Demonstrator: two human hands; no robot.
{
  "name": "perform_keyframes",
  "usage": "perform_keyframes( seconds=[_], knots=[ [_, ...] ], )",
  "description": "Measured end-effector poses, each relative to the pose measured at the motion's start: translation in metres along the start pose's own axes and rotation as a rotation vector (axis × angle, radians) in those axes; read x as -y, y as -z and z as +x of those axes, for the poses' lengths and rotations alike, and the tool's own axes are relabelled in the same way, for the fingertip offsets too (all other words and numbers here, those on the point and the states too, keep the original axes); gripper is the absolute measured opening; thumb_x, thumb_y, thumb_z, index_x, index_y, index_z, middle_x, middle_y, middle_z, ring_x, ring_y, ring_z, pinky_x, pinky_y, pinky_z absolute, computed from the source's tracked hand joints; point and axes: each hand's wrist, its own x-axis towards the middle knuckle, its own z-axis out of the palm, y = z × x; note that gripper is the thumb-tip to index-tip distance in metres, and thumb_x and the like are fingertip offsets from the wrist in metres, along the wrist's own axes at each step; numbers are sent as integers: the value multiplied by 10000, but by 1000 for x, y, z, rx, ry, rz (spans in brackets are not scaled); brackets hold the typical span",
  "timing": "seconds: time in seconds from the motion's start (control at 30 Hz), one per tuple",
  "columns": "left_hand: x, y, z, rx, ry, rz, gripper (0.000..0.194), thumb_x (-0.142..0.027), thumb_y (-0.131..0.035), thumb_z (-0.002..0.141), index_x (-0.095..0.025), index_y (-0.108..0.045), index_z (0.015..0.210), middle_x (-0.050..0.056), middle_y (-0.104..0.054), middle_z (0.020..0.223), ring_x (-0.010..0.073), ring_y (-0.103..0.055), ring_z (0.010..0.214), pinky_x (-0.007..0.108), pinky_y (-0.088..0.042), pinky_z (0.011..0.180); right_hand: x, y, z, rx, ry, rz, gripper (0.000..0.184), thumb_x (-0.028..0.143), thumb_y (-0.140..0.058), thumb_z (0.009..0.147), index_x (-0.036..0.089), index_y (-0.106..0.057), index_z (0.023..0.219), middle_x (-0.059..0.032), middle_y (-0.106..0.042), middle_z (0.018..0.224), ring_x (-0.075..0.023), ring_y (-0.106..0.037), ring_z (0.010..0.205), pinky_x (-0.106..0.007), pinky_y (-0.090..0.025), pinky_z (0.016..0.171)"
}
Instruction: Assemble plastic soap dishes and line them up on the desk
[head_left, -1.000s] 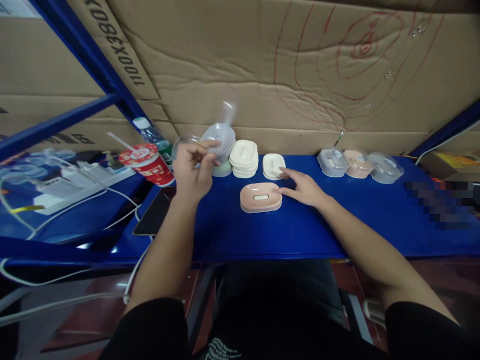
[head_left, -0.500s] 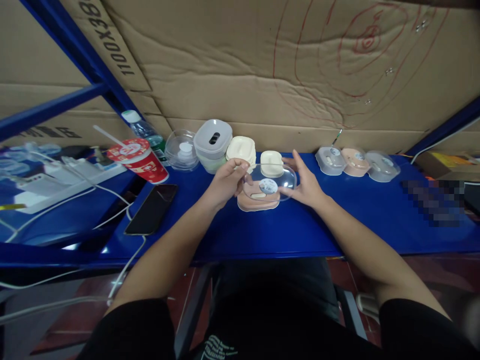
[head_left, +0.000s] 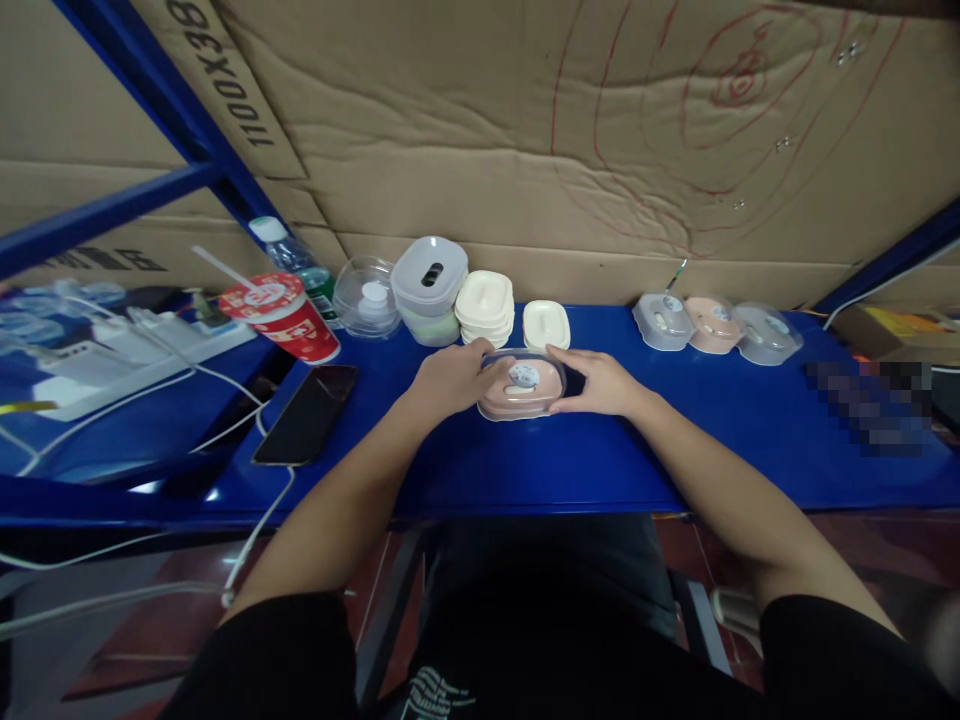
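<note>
A clear plastic lid [head_left: 536, 366] with a round pale label sits over a pink food container [head_left: 514, 410] in front of me on the blue table. My left hand [head_left: 452, 381] grips the lid's left edge, its thumb and fingers closed on the rim. At the opposite edge my right hand [head_left: 600, 384] holds the lid between thumb and fingers. Whether the rim is pressed down all round cannot be made out. Just beyond my hands lie a cream square piece [head_left: 546, 325] and a stack of cream pieces [head_left: 484, 305].
Grey containers [head_left: 429, 280] and clear lids [head_left: 367, 297] stand at the back left, near a bottle [head_left: 289, 255], a red cup [head_left: 294, 322] and a phone [head_left: 306, 415]. Grey [head_left: 663, 321], pink [head_left: 713, 324] and clear-topped [head_left: 768, 333] boxes line the back right. White cables [head_left: 251, 540] hang left.
Both hands have lowered the clear lid from above the pink container onto it. My right hand's fingers, spread before, now close around the right edge.
</note>
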Motion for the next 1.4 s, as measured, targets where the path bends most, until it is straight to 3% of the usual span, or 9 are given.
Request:
perform_keyframes(
  seconds=[0.1, 0.4, 0.57, 0.77, 0.93, 1.03, 1.13, 1.3, 1.4],
  knots=[
    [2, 1, 0, 106, -5, 89, 513, -647, -423, 1032, -247, -744, 1042, 95, -801, 1050, 305, -740, 1040, 377, -530, 859, 1, -3, 2, 60, -13, 0, 1101, 762, -836, 742, 222, -489, 1637, -159, -655, 1508, -423, -647, 1364, -587, -538, 1147],
    [6, 2, 3, 188, 12, 249, 606, -621, -347, 1049, -207, -776, 939, 157, -800, 1090, 355, -744, 1089, 438, -545, 897, 9, -1, 3, 90, 10, 39, 1027, 686, -809, 835, 267, -404, 1680, -120, -592, 1586, -398, -604, 1421, -583, -518, 1176],
    [9, -2, 6, 208, -19, 228, 567, -560, -318, 1065, -204, -748, 966, 146, -796, 1065, 335, -747, 1066, 417, -545, 876, 7, -2, 3, 71, 60, 73, 909, 652, -769, 897, 303, -431, 1666, -96, -557, 1624, -367, -559, 1471, -574, -476, 1225],
    [12, -12, 10, 199, -84, 134, 563, -565, -284, 1070, -199, -702, 978, 151, -785, 1037, 319, -744, 1021, 397, -528, 847, 10, 3, 3, 78, 50, 65, 977, 641, -800, 868, 258, -410, 1677, -129, -462, 1690, -383, -455, 1548, -588, -394, 1281],
    [9, -19, 12, 229, -136, -17, 603, -612, -232, 1067, -205, -676, 1037, 122, -778, 1097, 315, -737, 1052, 406, -520, 883, 19, 10, 6, 152, 150, 93, 919, 592, -814, 868, 336, -430, 1662, -65, -398, 1736, -367, -399, 1584, -561, -350, 1303],
    [11, -21, 13, 264, -200, -106, 662, -663, -209, 1062, -213, -685, 1154, 107, -771, 1214, 308, -723, 1119, 405, -515, 933, 19, 24, 4, 202, 114, 132, 879, 605, -855, 815, 350, -537, 1593, -64, -472, 1693, -373, -468, 1539, -568, -382, 1273],
    [11, -20, 13, 280, -236, -109, 748, -734, -249, 1035, -195, -639, 1375, 131, -742, 1328, 336, -699, 1207, 422, -509, 972, 13, 51, -5, 240, -29, 135, 897, 622, -902, 734, 332, -613, 1531, -81, -552, 1626, -389, -524, 1488, -581, -414, 1244],
    [9, -18, 12, 332, -263, -21, 836, -735, -408, 998, -100, -553, 1521, 177, -772, 1215, 350, -716, 1159, 408, -510, 942, -10, 99, -27, 273, -284, 65, 763, 561, -885, 722, 348, -700, 1432, -48, -670, 1497, -382, -639, 1349, -559, -496, 1172],
    [11, -20, 13, 335, -288, -12, 813, -721, -450, 990, -103, -566, 1506, 164, -781, 1158, 338, -728, 1120, 398, -510, 927, -27, 110, -36, 264, -384, 28, 764, 551, -848, 740, 330, -684, 1453, -47, -730, 1407, -375, -690, 1262, -546, -540, 1106]
  ],
)
